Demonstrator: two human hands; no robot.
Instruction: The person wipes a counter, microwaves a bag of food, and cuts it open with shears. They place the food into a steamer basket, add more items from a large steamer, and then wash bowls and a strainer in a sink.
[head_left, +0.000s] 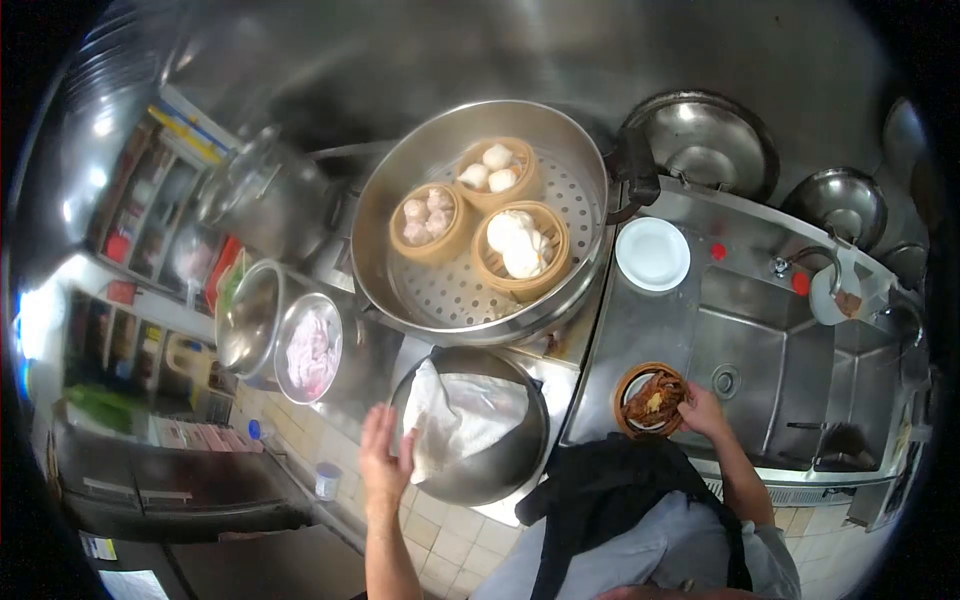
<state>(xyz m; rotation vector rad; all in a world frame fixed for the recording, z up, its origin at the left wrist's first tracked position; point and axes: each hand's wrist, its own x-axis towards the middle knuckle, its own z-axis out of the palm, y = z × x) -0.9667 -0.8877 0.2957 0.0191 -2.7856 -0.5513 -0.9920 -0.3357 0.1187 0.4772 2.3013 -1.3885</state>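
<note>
My right hand (pixel 704 412) grips the rim of a small bamboo steamer basket (pixel 621 392), low over the steel counter left of the sink. Dark brown, glossy food (pixel 652 400) fills a dish inside it. My left hand (pixel 380 450) is open, fingers stretched, beside a white cloth (pixel 465 415) draped over a dark wok (pixel 470 475); contact with the cloth cannot be made out. Ahead is a large perforated steamer pot (pixel 450 290) with three bamboo baskets: one of pinkish dumplings (pixel 428 214), one of white round buns (pixel 500 168), one of split white buns (pixel 520 243).
A white plate (pixel 653 254) sits on the counter beside the pot's black handle (pixel 632 172). The sink (pixel 745 330) is to the right, with metal bowls (pixel 700 140) behind it. Left stand a bowl of pale pink food (pixel 313 350), a metal basin (pixel 250 320) and a lidded pot (pixel 270 200).
</note>
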